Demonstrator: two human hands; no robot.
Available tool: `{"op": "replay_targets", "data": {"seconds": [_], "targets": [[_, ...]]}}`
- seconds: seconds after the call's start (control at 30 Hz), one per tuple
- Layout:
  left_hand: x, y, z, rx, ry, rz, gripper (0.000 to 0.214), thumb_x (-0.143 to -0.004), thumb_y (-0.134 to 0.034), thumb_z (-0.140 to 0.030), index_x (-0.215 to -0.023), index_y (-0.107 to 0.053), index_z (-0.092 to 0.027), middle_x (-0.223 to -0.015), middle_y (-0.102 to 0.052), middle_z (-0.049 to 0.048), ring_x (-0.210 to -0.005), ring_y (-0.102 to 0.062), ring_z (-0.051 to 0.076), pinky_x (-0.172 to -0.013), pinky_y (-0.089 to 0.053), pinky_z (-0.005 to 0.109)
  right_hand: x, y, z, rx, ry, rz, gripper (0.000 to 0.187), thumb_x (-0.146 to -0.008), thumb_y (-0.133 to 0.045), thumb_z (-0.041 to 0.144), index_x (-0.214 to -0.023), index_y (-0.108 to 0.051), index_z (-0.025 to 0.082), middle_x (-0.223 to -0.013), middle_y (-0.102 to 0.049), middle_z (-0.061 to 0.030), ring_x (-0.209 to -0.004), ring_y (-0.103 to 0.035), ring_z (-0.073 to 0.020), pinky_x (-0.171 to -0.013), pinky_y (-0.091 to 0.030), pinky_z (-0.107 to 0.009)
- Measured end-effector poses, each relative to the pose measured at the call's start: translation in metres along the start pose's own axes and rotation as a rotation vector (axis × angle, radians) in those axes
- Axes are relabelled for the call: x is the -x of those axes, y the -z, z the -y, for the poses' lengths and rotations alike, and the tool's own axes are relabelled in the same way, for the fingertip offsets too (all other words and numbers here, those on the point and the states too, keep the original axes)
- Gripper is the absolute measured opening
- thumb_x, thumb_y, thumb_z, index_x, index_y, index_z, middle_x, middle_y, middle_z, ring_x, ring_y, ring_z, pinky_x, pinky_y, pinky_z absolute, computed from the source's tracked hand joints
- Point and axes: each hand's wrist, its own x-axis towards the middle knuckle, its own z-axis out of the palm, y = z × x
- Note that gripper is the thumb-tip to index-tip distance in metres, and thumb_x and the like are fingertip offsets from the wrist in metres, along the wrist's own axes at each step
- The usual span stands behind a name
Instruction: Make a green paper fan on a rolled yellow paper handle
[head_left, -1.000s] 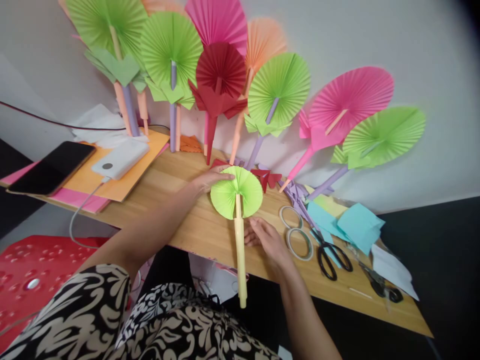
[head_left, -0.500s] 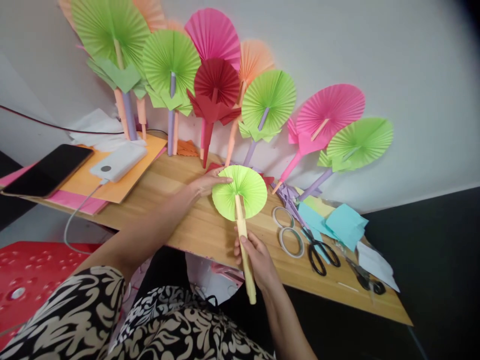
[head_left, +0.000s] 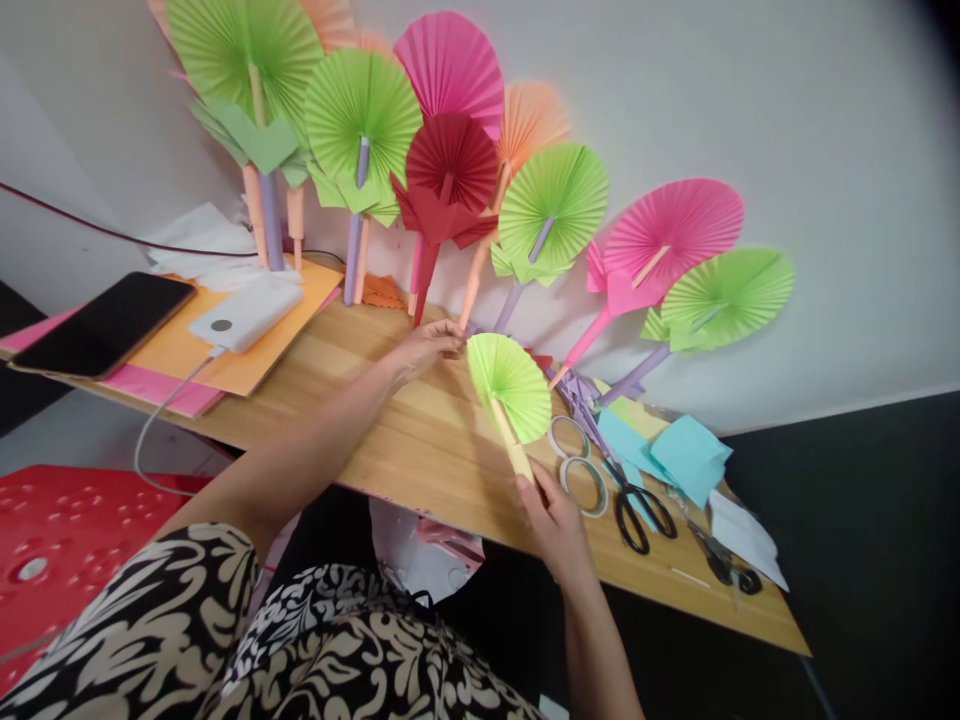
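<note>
A small lime-green pleated paper fan [head_left: 511, 384] on a pale yellow rolled-paper stick [head_left: 512, 448] is held tilted above the wooden table [head_left: 390, 440]. My right hand [head_left: 553, 520] is closed round the lower end of the stick. My left hand [head_left: 427, 345] reaches across the table, its fingertips pinched at the fan's upper left edge.
Finished paper fans in green, pink, red and orange [head_left: 442, 170] lean against the wall. Two tape rolls [head_left: 576, 460], black scissors [head_left: 637, 510], blue paper pieces [head_left: 686, 455], a phone [head_left: 97, 325] and a white power bank [head_left: 244, 312] lie on the table. A red stool [head_left: 67, 540] stands left.
My right hand has lifted and turned the fan, so its stick slants right and the disc faces more sideways. My left hand has stayed at the fan's edge.
</note>
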Motion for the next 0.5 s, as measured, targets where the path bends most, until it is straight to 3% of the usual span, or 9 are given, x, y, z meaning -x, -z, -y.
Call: {"op": "replay_targets", "data": {"seconds": [0.13,0.3,0.4,0.5], "targets": [[0.002,0.000,0.000,0.015,0.005,-0.031,0.030,-0.069,-0.083,-0.035,-0.082,-0.064,-0.016,-0.082,-0.069,-0.0008,-0.073,-0.062,0.009,-0.070,-0.046,0.022,-0.004,0.010,-0.014,0.353,0.272,-0.265,0.047,-0.100,-0.044,0.047,-0.131,-0.065,0.018,-0.117,-0.071,-0.0130,-0.105,-0.065,-0.0265,-0.087,-0.049,-0.037],[0.009,-0.010,-0.002,-0.010,0.121,0.069,0.038,-0.071,-0.081,-0.050,-0.079,-0.066,-0.015,-0.076,-0.068,0.0016,-0.070,-0.062,0.012,-0.067,-0.046,0.024,-0.008,0.017,-0.031,0.611,0.348,-0.479,0.043,-0.101,-0.045,0.043,-0.130,-0.066,0.018,-0.108,-0.073,-0.0119,-0.100,-0.065,-0.0256,-0.084,-0.048,-0.035],[0.012,-0.013,-0.004,-0.077,0.188,0.154,0.043,-0.076,-0.075,-0.056,-0.084,-0.069,-0.014,-0.079,-0.070,0.0046,-0.073,-0.064,0.015,-0.070,-0.048,0.027,-0.010,0.016,-0.036,0.674,0.378,-0.519,0.038,-0.101,-0.048,0.039,-0.127,-0.068,0.020,-0.106,-0.072,-0.0110,-0.097,-0.064,-0.0244,-0.083,-0.048,-0.034],[0.015,-0.014,-0.004,-0.132,0.236,0.202,0.039,-0.076,-0.078,-0.048,-0.095,-0.068,-0.016,-0.090,-0.071,0.0046,-0.082,-0.066,0.015,-0.076,-0.049,0.029,-0.012,0.013,-0.039,0.694,0.407,-0.524,0.036,-0.101,-0.049,0.037,-0.125,-0.068,0.019,-0.101,-0.072,-0.0103,-0.095,-0.062,-0.0245,-0.081,-0.048,-0.034]]}}
